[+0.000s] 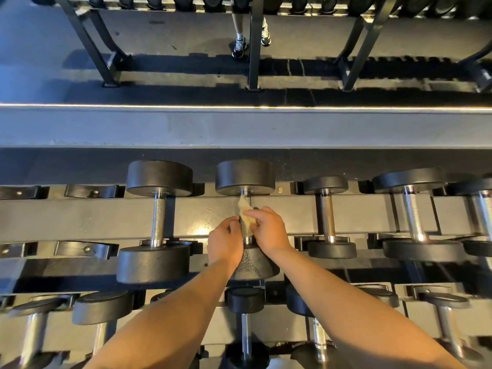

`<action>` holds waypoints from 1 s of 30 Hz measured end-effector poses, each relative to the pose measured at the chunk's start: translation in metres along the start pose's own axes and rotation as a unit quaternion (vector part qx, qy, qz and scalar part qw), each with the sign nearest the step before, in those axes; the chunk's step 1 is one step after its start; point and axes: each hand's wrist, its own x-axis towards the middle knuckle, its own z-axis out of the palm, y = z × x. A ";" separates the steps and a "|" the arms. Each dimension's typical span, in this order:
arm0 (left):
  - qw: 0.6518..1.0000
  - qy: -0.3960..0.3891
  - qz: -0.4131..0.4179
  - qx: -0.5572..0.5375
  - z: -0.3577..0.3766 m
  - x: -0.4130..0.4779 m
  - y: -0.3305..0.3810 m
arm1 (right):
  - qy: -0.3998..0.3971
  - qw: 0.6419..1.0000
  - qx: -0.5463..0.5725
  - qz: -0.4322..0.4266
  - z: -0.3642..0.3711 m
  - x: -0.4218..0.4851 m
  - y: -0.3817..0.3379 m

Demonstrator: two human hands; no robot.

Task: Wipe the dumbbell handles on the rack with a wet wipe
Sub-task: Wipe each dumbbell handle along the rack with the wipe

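Note:
A black dumbbell (245, 177) lies on the top shelf of the rack (287, 217), its chrome handle running toward me. A crumpled beige wet wipe (245, 212) is wrapped over the middle of that handle. My left hand (225, 242) pinches the wipe from the left side. My right hand (267, 229) pinches it from the right, fingers curled over the handle. Most of the handle is hidden under wipe and hands. Only a short chrome piece shows near the far head.
More dumbbells lie on the same shelf: a large one (158, 217) to the left, a smaller one (328, 217) and others to the right. A lower shelf holds several more (246, 331). Behind the rack a mirror shows a person's legs (250, 33).

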 end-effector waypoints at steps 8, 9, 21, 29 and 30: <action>1.000 -0.004 0.004 0.008 -0.001 -0.001 0.001 | -0.024 0.997 0.065 0.044 -0.015 0.005 -0.004; 1.000 -0.003 0.004 0.006 -0.001 -0.002 0.002 | 0.005 0.996 0.074 0.047 -0.016 0.009 -0.009; 1.000 0.005 -0.004 0.001 0.001 0.000 -0.003 | -0.120 0.986 0.068 0.096 -0.008 -0.001 0.004; 1.000 0.002 0.001 -0.002 -0.002 -0.004 0.004 | -0.201 0.958 0.098 0.178 -0.020 0.001 0.004; 1.000 0.002 -0.001 -0.004 -0.002 -0.005 0.004 | -0.193 0.958 0.106 0.182 -0.020 0.001 0.006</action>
